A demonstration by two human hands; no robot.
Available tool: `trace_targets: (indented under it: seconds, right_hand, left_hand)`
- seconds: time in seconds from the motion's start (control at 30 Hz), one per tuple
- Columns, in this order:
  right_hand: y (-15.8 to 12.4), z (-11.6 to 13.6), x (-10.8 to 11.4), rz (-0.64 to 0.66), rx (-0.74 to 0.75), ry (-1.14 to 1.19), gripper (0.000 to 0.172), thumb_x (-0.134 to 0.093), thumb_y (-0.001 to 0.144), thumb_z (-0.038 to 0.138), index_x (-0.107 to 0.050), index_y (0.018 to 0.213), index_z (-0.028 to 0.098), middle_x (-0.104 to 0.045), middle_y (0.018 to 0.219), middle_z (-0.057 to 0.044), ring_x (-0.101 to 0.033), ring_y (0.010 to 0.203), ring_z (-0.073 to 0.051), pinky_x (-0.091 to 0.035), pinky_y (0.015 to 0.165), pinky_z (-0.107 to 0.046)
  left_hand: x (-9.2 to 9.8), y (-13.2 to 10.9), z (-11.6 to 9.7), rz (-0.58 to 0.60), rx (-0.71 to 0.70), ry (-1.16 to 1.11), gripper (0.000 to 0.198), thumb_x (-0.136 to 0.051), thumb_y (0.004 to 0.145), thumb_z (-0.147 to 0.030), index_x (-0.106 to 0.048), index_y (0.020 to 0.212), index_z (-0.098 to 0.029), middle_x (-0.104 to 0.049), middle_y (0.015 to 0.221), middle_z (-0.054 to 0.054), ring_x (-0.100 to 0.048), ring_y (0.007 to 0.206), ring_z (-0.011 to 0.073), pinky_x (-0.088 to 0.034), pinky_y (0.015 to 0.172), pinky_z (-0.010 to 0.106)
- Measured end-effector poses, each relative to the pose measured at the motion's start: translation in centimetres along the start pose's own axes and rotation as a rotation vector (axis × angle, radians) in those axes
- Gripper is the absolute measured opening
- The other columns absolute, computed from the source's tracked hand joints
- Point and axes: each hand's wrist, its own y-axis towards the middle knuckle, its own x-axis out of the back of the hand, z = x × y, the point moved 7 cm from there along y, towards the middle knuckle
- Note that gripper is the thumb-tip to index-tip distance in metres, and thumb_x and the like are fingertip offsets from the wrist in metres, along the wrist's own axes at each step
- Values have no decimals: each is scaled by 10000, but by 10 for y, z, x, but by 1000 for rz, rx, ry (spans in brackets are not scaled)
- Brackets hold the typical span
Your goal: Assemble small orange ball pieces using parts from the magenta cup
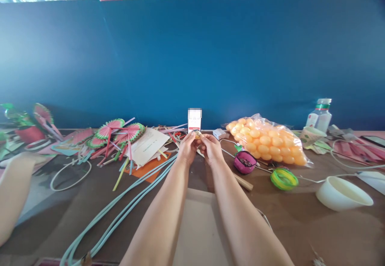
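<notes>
Both my arms reach forward over the brown table, and the hands meet at the middle. My left hand and my right hand pinch one small, shiny gold-coloured round thing between their fingertips. Too little of it shows to tell its kind. Just behind it a phone with a lit white screen stands upright against the blue panel. To the right of my right hand sit a small purple pouch with small dark bits in it and a clear bag of orange, egg-shaped balls.
Watermelon-patterned paper fans, papers and pale blue tubes lie left. Right are a green-yellow ring stack, a white bowl and a bottle. Another person's arm reaches in at far left. The blue panel stands behind.
</notes>
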Motion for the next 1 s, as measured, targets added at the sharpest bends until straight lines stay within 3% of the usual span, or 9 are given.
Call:
trace_targets:
  seconds: [0.37,0.77,1.0]
  right_hand:
    - [-1,-1,3,26,-25,-94,436,-798,612,513,-580,804,189,-485,516,87,-224,354,-11,-112,331,-176]
    - [3,-4,6,-38,41,-182,462,-830,554,485,-596,811,181,-511,491,74,-317,374,-43,-188,356,-208]
    - [2,-10,5,5,-36,-134,426,-829,575,471,-582,773,186,-417,449,100,-238,350,-22,-130,333,-192]
  left_hand:
    - [8,3,3,-81,61,-126,163,-682,798,-274,-649,829,-118,-638,733,55,-602,669,129,-483,712,268]
    - [9,3,4,-77,41,-70,174,-715,763,-268,-650,841,-126,-656,746,43,-602,660,114,-476,680,241]
    - [10,4,6,-103,52,-59,163,-716,762,-259,-648,829,-127,-648,723,37,-580,616,104,-462,650,238]
